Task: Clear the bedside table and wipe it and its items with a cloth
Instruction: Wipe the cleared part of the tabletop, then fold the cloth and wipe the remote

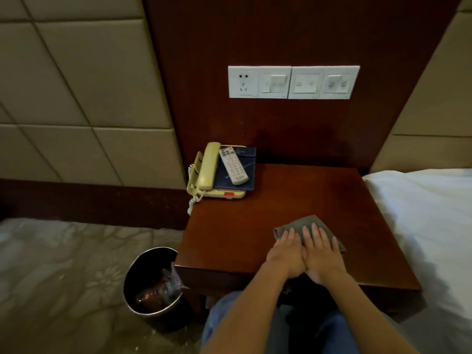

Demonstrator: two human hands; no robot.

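Note:
The dark wooden bedside table (306,190) fills the middle of the head view. A grey cloth (306,222) lies flat near its front edge. My left hand (286,254) and my right hand (322,254) press side by side on the cloth, palms down, fingers stretched out. At the table's back left corner stands a yellow telephone (204,169). A dark blue folder (242,175) rests on the phone, and a white remote control (233,166) lies on the folder.
A round metal waste bin (143,297) with wrappers inside stands on the carpet left of the table. A bed with a white sheet (429,226) touches the table's right side. A white switch and socket panel (293,82) sits on the wooden wall behind.

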